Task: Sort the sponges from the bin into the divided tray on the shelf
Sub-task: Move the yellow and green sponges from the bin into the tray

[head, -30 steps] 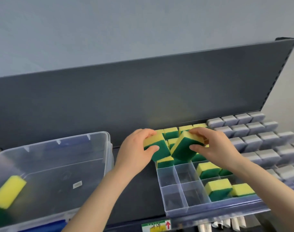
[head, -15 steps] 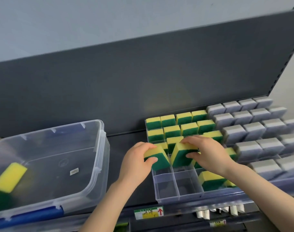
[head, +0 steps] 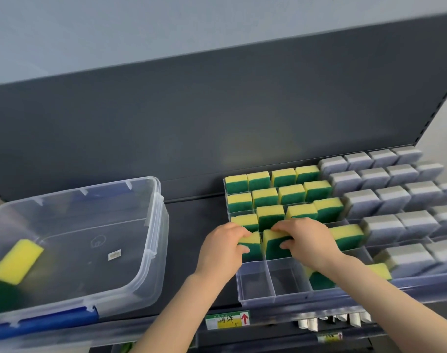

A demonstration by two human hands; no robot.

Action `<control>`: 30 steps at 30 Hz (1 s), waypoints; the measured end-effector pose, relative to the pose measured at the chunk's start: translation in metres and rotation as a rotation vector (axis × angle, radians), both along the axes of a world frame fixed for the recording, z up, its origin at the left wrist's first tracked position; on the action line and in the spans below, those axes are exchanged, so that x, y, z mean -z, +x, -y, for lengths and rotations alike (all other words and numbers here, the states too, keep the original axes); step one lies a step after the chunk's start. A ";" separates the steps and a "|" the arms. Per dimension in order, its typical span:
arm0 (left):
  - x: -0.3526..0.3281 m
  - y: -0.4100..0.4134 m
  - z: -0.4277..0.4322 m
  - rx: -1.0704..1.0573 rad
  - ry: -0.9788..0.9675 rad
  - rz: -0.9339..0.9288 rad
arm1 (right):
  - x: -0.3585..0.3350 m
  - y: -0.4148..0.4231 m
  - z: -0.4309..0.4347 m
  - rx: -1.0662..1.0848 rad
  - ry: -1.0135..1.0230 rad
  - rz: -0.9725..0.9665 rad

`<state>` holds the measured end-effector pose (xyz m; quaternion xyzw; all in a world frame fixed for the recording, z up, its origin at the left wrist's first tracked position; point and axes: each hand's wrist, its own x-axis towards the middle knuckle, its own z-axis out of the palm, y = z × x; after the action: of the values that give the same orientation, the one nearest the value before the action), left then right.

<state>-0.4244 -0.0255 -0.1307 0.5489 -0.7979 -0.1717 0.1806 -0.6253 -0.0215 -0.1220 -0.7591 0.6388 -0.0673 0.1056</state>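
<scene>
over the tray (head: 255,299), each hand (head: 221,247) (head: 307,242) gripping an upright sponge (head: 251,247) (head: 274,244), yellow up

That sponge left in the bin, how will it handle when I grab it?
Probably light and squashy: the sponge looks like yellow foam on a green scrub layer. Flat-sided, so it should not roll. It lies tilted in the bin, so a push may tip it flat.

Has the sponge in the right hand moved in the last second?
Yes. Against the tray, the sponge in the right hand has gone down, from tilted above the cells to upright in one.
</scene>
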 end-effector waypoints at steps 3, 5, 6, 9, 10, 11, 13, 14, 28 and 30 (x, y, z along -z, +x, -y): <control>0.001 -0.001 0.001 -0.008 0.005 -0.007 | 0.002 0.002 0.001 0.010 0.009 -0.018; 0.003 -0.001 0.000 -0.015 -0.005 -0.007 | 0.002 0.002 0.001 0.013 0.007 -0.026; 0.003 0.000 0.000 -0.013 -0.014 -0.001 | 0.001 0.003 0.000 0.011 0.009 -0.025; 0.002 0.001 0.000 0.015 -0.055 0.038 | -0.005 0.002 0.001 -0.008 0.032 -0.004; 0.000 0.003 0.000 0.023 -0.069 0.052 | -0.008 0.001 0.001 -0.016 0.039 0.002; -0.002 0.004 -0.001 0.027 -0.083 0.065 | -0.011 0.001 0.001 -0.022 0.044 0.007; -0.009 0.008 0.000 0.028 -0.113 0.085 | -0.021 0.002 0.001 -0.017 0.038 0.025; -0.013 0.011 0.000 0.026 -0.131 0.092 | -0.026 0.003 0.001 -0.013 0.023 0.042; -0.085 0.125 0.012 -0.154 -0.157 0.366 | -0.083 0.109 0.010 -0.106 -0.176 0.176; -0.088 0.151 0.012 -0.178 -0.157 0.395 | -0.086 0.135 0.014 -0.129 -0.174 0.159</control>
<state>-0.2731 -0.0374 -0.0426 0.6243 -0.7772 0.0182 0.0774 -0.4901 -0.0352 -0.0364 -0.7972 0.5700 -0.1755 0.0936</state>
